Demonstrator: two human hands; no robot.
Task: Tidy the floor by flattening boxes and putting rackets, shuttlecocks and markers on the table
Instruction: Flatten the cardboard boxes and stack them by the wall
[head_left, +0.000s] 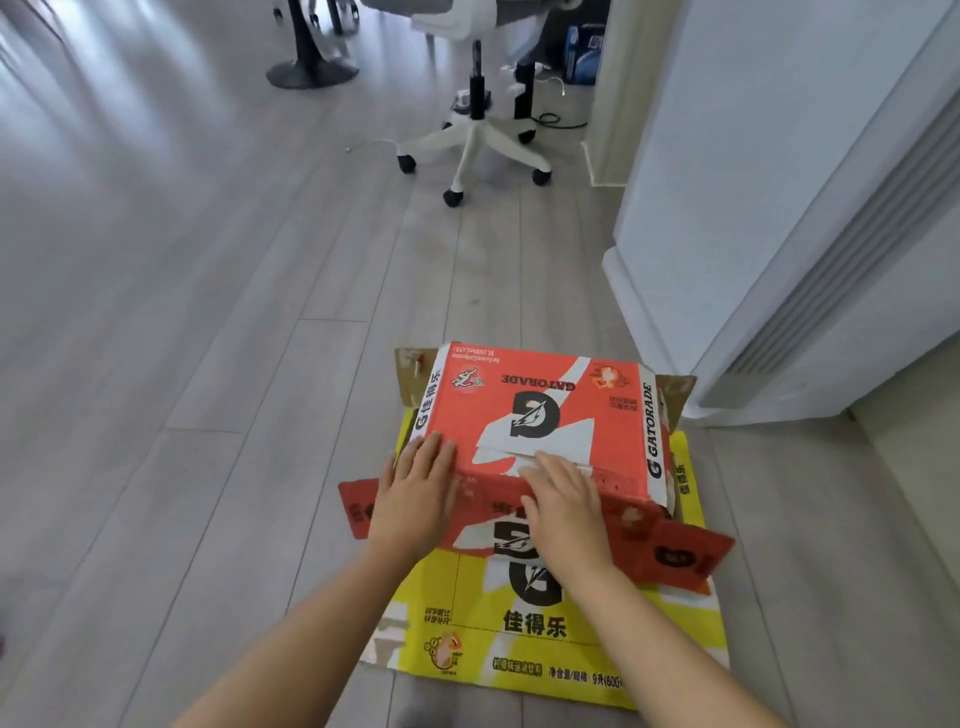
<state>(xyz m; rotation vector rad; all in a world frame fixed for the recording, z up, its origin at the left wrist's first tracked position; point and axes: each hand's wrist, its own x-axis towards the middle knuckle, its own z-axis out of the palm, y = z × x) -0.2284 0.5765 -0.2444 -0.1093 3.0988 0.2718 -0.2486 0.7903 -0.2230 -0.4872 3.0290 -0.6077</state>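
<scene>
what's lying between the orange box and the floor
A flattened yellow box lies between the orange box and the floor, as the head view shows.

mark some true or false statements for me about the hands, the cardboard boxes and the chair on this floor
1. The left hand and right hand both lie with straight fingers on the orange printed cardboard box. True.
2. The orange box sits on top of a flattened yellow cardboard box. True.
3. The right hand grips a racket. False: it holds nothing and presses on the orange box.
4. The white wheeled office chair stands between the person and the boxes. False: it stands beyond the boxes, farther from the person.
</scene>
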